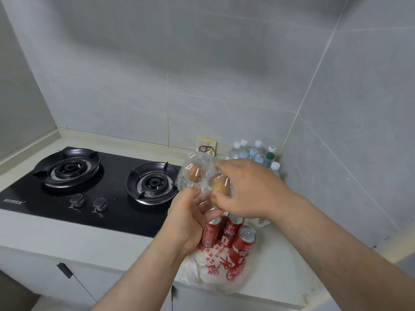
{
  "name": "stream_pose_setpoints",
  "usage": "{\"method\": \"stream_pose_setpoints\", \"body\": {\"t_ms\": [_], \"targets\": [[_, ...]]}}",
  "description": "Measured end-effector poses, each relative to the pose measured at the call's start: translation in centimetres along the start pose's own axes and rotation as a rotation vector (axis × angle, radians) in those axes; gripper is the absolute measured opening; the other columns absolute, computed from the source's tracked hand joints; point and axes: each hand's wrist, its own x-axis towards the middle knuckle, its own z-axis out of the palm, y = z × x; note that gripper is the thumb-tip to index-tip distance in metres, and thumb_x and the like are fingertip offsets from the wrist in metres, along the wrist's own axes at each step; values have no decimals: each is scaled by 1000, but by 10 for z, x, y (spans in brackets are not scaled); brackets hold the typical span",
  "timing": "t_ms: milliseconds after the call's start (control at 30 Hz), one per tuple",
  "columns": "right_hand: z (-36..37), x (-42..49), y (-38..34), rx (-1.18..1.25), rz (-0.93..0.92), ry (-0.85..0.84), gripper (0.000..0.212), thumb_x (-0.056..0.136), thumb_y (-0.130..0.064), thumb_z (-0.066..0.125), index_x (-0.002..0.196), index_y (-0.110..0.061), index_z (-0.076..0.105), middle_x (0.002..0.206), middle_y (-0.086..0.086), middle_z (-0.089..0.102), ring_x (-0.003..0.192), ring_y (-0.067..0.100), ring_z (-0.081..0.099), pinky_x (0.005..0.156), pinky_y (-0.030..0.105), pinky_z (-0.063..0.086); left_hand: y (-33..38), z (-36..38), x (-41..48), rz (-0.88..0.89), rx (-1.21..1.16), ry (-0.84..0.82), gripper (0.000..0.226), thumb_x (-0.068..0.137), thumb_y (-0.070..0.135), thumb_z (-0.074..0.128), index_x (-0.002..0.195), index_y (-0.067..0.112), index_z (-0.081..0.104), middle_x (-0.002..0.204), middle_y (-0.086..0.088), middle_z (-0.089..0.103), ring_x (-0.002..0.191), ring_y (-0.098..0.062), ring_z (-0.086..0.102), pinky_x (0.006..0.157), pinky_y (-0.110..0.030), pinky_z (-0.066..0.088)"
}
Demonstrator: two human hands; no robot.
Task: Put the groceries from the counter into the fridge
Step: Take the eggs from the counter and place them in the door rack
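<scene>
The step in hand appears to be the pick-up of one grocery item, with the fridge out of view. Right of the black gas hob (pixel 89 187), the person's left hand (pixel 188 221) pinches the near edge of a clear plastic egg carton (pixel 197 173), fingers curled on it. The carton is lifted clear of the counter (pixel 280 254), above the red cola cans (pixel 243 241) in their printed plastic bag (pixel 215 272). It is thin and glossy, with brown eggs showing through. The right hand (pixel 247 189) clasps its right side from above. The next move likely calls for keeping the carton level and closed while turning toward the fridge. Water bottles (pixel 253 153) wait in the corner.
</scene>
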Motion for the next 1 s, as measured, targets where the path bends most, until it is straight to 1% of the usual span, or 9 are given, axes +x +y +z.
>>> {"method": "stream_pose_setpoints", "body": {"t_ms": [100,267,333,467,600,667,833,933,1000], "targets": [[4,2,-1,-85,-60,7,52,84,-50,52,128,-23,50,107,-6,63,103,19,57,72,29,40,0,-2,2,5,32,32,31,73,15,60,102,6,54,86,-16,60,79,-26,65,98,-60,45],[1,3,-3,-56,-124,-29,66,84,-47,54,145,-24,41,134,-5,57,119,21,53,94,34,47,3,-4,-3,18,71,-17,45,74,16,61,118,5,58,99,-16,66,93,-33,61,97,-58,47],[1,2,-6,-22,-135,-24,62,83,-41,57,141,-21,45,131,-3,58,119,20,53,94,32,47,5,-2,-4,31,87,-66,41,75,15,59,116,9,62,96,-13,68,89,-30,63,87,-51,53],[-1,4,-10,-49,-137,-22,54,81,-39,56,132,-20,48,110,-6,61,101,17,57,69,27,37,7,1,-7,24,69,-56,27,79,10,54,104,10,64,77,-4,67,80,-25,64,73,-43,57],[-1,4,-14,-100,-143,-55,53,80,-38,54,127,-14,50,104,0,62,95,21,58,71,30,45,5,3,-8,-29,25,-24,17,71,5,51,85,7,59,63,0,62,72,-24,62,66,-41,57],[0,4,-15,-109,-155,-61,54,80,-38,53,128,-13,50,105,1,62,96,22,59,75,32,49,5,3,-9,-49,12,-16,15,71,4,50,84,5,57,63,-2,62,71,-25,62,65,-42,58],[-1,5,-18,-137,-179,-55,47,82,-33,54,123,-12,51,105,5,63,97,23,59,70,27,35,5,3,-7,-89,-25,9,34,69,4,49,102,0,56,73,-10,63,70,-27,62,58,-41,57],[-1,5,-17,-148,-178,-52,43,80,-32,54,118,-12,51,103,6,63,94,25,60,69,28,38,5,5,-6,-110,-36,29,52,59,10,55,109,-2,58,83,-14,65,74,-29,62,59,-41,57],[0,6,-17,-150,-172,-67,44,79,-33,55,117,-11,51,102,6,63,93,26,60,71,31,46,4,5,-6,-123,-55,26,52,57,10,56,108,-3,58,83,-14,65,75,-31,62,61,-43,57]]}}
